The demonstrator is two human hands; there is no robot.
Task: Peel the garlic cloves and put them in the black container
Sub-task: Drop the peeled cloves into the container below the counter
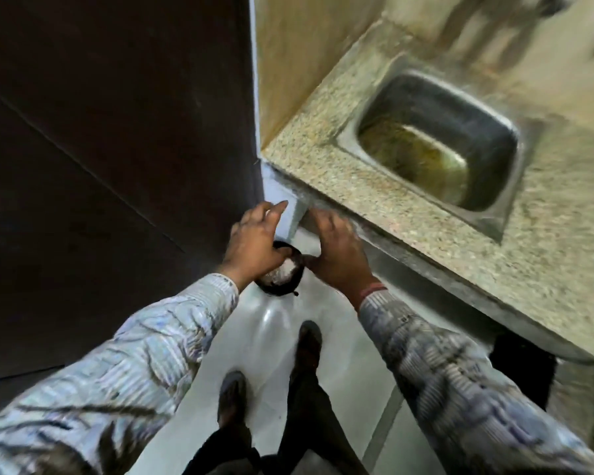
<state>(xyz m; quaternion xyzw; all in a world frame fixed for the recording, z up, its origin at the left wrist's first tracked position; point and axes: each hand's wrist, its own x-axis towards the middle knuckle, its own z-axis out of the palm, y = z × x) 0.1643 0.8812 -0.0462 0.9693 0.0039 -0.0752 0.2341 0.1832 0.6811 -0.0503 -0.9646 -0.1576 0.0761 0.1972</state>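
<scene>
I am standing and looking down. My left hand (pixel 254 241) grips the far rim of a small round black container (pixel 282 279), held in the air above the floor. Pale, whitish contents show inside it; they are too blurred to name. My right hand (pixel 336 255) is at the container's right side, its fingers curled by the rim, in front of the counter's edge. Whether the right hand holds anything is hidden by the blur and by the hand itself.
A speckled stone counter (pixel 340 173) runs along the right, with a steel sink (pixel 439 145) set into it. A dark brown panel (pixel 117 149) fills the left. Below are pale floor tiles (pixel 268 341) and my two dark shoes (pixel 309 341).
</scene>
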